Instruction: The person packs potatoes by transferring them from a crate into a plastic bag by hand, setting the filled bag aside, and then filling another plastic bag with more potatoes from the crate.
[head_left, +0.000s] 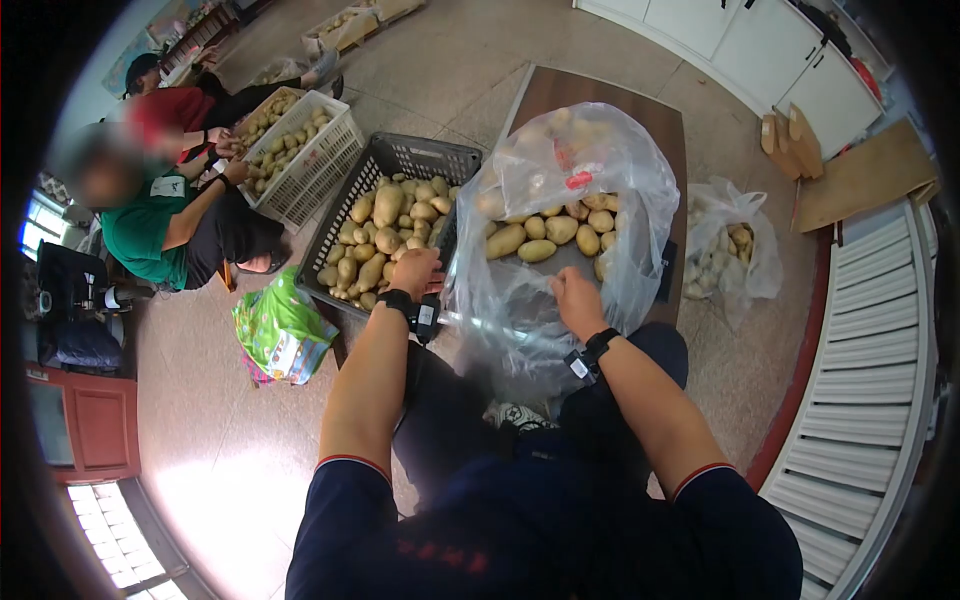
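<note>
A clear plastic bag point(640, 170) lies open on a dark brown table point(660, 115), with several potatoes point(562, 230) inside. My right hand point(577, 300) is closed at the bag's near edge, its fingers gripping the plastic. Left of the bag, a black crate point(430, 150) holds many potatoes point(388, 205). My left hand point(415, 272) is over the near right edge of the crate, its fingers curled; what they hold, if anything, is hidden. Both wrists wear black bands with small devices.
A green bag point(285, 325) sits on the floor beside the black crate. Beyond it stands a white crate point(315, 165) of potatoes, with two people point(150, 225) seated at its left. Another plastic bag point(735, 250) lies right of the table, near a white radiator point(860, 400).
</note>
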